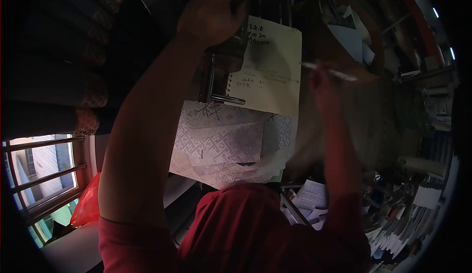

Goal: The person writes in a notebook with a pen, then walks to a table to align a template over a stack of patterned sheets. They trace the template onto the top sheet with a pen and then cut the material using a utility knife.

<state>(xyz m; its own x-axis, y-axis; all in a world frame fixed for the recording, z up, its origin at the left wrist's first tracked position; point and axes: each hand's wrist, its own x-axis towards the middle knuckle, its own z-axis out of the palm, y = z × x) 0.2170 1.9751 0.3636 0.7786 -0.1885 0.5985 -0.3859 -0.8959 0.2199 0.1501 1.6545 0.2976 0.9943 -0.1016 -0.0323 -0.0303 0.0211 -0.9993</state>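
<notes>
My left hand [211, 15] is at the upper middle, fingers curled against a dark, rounded object [231, 59]; what they grip is hidden in shadow. Beside that object lies a spiral notebook page [275, 52] with handwriting at its top and middle. Just right of the page, my right hand [324, 84] is smeared by motion, with a slim white pen-like stick [339, 74] between its fingers. Below the notebook are sheets with a grey geometric pattern [223, 143]. A shiny metal rod [227, 99] lies across the notebook's lower left edge.
A barred window [44, 170] and a red plastic bag [88, 204] are at the left. Stacked papers [400, 229] crowd the lower right, and loose white sheets [346, 39] lie at the upper right. Patterned pieces [310, 195] sit beside my right arm. Dark curtains hang at the left.
</notes>
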